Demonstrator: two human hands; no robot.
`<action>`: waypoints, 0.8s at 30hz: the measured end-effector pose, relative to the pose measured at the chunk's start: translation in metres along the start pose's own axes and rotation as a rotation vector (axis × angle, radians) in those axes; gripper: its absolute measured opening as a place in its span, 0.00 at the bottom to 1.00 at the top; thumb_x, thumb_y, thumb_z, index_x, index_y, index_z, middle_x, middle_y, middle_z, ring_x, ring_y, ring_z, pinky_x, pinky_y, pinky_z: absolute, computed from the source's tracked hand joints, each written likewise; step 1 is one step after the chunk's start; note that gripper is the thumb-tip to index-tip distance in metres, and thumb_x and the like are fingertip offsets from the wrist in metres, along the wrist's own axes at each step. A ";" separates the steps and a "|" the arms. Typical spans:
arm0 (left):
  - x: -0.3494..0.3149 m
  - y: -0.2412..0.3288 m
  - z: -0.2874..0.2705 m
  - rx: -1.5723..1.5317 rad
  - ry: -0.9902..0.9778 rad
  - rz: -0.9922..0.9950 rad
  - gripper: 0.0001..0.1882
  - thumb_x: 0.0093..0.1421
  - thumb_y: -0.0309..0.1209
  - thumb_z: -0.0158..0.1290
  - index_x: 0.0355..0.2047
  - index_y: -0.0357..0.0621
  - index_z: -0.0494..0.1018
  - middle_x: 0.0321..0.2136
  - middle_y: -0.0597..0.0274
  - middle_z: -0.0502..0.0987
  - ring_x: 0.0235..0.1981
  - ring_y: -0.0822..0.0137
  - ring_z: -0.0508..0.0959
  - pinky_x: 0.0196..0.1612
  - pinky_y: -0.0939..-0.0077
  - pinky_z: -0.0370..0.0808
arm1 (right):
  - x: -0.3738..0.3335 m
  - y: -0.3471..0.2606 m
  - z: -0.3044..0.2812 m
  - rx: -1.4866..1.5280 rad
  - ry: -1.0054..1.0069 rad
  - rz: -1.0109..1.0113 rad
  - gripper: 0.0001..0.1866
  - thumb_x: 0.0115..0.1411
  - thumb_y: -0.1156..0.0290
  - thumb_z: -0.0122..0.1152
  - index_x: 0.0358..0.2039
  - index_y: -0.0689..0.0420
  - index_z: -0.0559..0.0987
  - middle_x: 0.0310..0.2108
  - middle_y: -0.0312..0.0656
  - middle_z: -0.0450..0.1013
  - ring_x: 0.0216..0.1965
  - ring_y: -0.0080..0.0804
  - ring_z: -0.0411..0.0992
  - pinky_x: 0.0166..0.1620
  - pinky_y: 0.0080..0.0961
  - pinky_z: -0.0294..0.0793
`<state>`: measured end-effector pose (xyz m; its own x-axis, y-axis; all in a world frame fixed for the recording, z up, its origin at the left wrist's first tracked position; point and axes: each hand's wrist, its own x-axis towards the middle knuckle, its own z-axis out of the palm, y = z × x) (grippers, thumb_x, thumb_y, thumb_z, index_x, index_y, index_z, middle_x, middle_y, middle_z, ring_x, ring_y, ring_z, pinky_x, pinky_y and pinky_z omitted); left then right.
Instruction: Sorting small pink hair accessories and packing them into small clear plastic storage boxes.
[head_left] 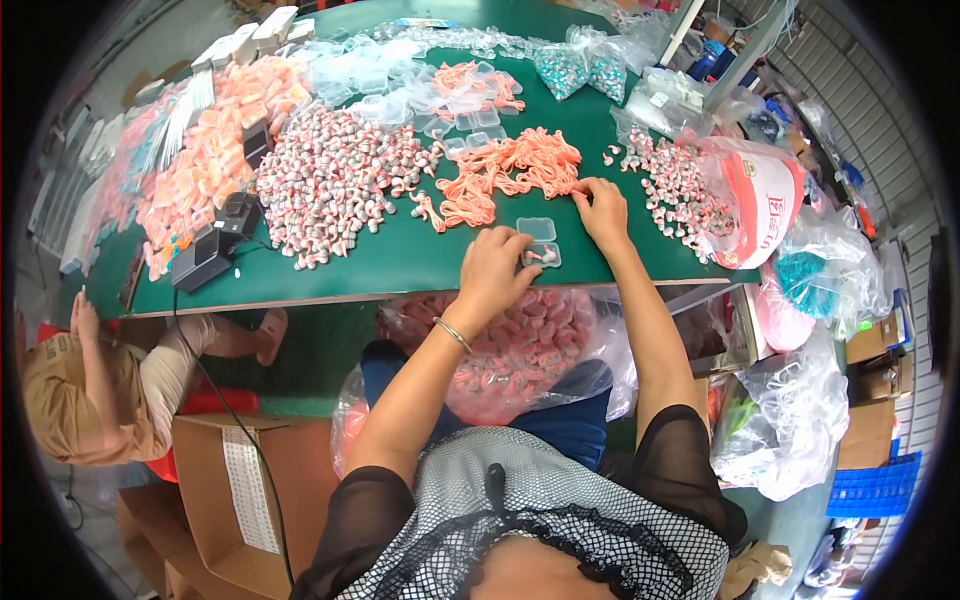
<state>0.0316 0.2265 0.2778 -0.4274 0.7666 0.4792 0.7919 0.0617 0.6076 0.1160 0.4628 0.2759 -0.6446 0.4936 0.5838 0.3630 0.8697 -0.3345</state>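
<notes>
My left hand is at the left side of a small clear plastic case near the table's front edge. Its thumb and fingers close around the case's left edge. The case lies with its lid folded back, and small pink-and-grey earplugs sit in its near half. My right hand reaches to the right end of a pile of orange cords, thumb and forefinger pinched at a cord there. A large heap of similar earplugs lies left of the cords.
A tipped white-and-red bag with spilled earplugs is at the right. Clear cases, orange pieces and black devices lie leftward. A filled bag rests below the table edge. Another person sits left, beside a cardboard box.
</notes>
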 end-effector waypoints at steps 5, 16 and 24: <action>-0.004 -0.006 0.000 -0.021 0.025 0.003 0.21 0.46 0.33 0.66 0.42 0.46 0.77 0.40 0.58 0.74 0.43 0.55 0.73 0.46 0.61 0.71 | -0.016 -0.008 -0.018 0.255 -0.121 0.315 0.05 0.54 0.73 0.66 0.32 0.56 0.80 0.26 0.38 0.78 0.27 0.30 0.76 0.32 0.25 0.74; 0.001 -0.001 0.000 -0.025 0.015 -0.043 0.21 0.45 0.33 0.66 0.40 0.45 0.77 0.38 0.60 0.76 0.42 0.55 0.74 0.46 0.61 0.71 | -0.047 -0.049 -0.050 1.013 -0.270 0.318 0.08 0.61 0.77 0.61 0.41 0.63 0.77 0.32 0.35 0.77 0.33 0.17 0.73 0.37 0.14 0.72; 0.000 0.000 0.000 -0.026 0.038 -0.043 0.20 0.44 0.33 0.66 0.39 0.44 0.77 0.37 0.60 0.77 0.41 0.55 0.74 0.44 0.61 0.72 | -0.049 -0.044 -0.041 0.922 -0.201 0.567 0.06 0.61 0.79 0.60 0.40 0.63 0.78 0.31 0.36 0.77 0.30 0.17 0.73 0.34 0.14 0.72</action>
<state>0.0315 0.2266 0.2783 -0.4773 0.7386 0.4761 0.7611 0.0766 0.6441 0.1596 0.4004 0.2925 -0.6712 0.7382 0.0683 0.0528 0.1396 -0.9888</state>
